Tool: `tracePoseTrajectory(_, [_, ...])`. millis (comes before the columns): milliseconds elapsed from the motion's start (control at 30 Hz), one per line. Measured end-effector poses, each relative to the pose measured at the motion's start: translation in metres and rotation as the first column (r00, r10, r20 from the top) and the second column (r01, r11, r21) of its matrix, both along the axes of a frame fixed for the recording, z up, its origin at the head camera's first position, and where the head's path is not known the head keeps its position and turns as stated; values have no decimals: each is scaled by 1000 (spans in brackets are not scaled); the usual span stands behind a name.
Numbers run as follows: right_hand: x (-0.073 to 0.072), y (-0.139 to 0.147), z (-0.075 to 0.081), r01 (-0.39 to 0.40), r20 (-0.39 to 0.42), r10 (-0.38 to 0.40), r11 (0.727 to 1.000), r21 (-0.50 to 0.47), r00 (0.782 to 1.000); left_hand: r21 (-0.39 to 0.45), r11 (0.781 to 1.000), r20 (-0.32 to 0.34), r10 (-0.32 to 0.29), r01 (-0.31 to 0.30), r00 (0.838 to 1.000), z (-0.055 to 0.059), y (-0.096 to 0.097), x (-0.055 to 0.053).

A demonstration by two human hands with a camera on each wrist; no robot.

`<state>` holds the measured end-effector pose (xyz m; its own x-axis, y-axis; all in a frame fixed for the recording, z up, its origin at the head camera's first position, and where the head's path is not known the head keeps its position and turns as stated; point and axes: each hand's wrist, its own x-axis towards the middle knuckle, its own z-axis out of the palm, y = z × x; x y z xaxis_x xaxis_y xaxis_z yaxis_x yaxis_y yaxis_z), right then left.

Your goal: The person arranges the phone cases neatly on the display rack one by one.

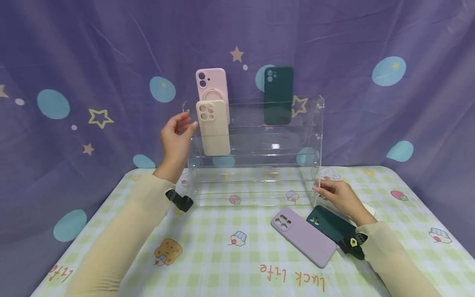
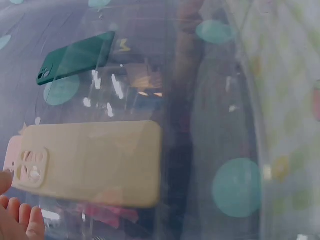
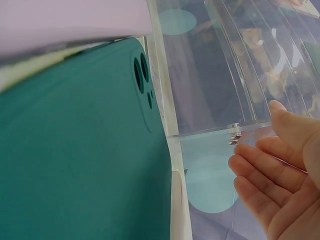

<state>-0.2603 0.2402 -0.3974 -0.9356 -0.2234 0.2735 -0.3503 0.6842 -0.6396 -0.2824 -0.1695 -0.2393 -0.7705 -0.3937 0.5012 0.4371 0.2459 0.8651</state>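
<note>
Fingers point(image 1: 181, 118) of the left hand point(image 1: 174, 139) are loosely curved, thumb apart, just beside the cream case point(image 1: 217, 140) propped on the clear rack point(image 1: 256, 155); contact cannot be told. Fingers of the right hand point(image 1: 342, 199) are extended at the rack's side, thumb parted. Both forearms point(image 1: 128, 227) are stretched forward, left raised higher.

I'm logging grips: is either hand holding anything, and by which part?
The left hand holds nothing, open beside the cream case. The right hand is at the right edge of the clear stand; whether it grips there cannot be told.
</note>
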Motion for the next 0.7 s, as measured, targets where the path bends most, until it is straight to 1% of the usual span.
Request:
tracePoseTrajectory(67, [0,-1,1,-6,-2,6,1000,10,1000,-25,999,34,-36,37,999,-9,-8,9])
tracePoseTrajectory(100, [1,-1,1,-8,1,8,1000,13,1000,-32,998,51,-54,56,997,-16,-14,10])
tracePoseTrajectory(133, [2,-1,3,-12,5,12,1000,16,1000,-41,996,83,-71,75,994,-20,-19,14])
tracePoseTrajectory(200, [4,0,5,-26,13,26,999,18,1000,-68,993,153,-90,101,984,-30,-28,22])
tracePoseTrajectory(267, [7,5,6,-35,13,34,999,31,999,-76,989,221,-108,128,969,-40,-35,27])
tracePoseTrajectory(333, [9,10,6,-46,10,45,998,46,999,-46,988,277,-130,148,952,-51,-41,30])
tracePoseTrajectory(400, [12,16,5,-57,5,57,997,61,998,-1,987,319,-152,160,935,-61,-46,32])
tracePoseTrajectory(467, [14,22,5,-75,3,75,995,71,997,41,986,353,-163,159,921,-72,-51,34])
tracePoseTrajectory(500, [15,25,5,-85,5,85,993,76,996,45,986,368,-164,158,915,-77,-53,35])
tracePoseTrajectory(533, [16,28,5,-94,6,94,992,79,996,35,987,386,-161,160,908,-82,-55,35])
tracePoseTrajectory(600, [18,34,6,-112,7,112,989,94,994,-11,985,423,-151,172,893,-90,-59,37])
tracePoseTrajectory(633, [19,38,6,-115,7,115,988,105,993,-49,981,440,-149,189,886,-94,-60,37])
tracePoseTrajectory(700, [21,45,6,-118,14,117,986,120,993,-136,963,467,-145,233,872,-99,-63,39])
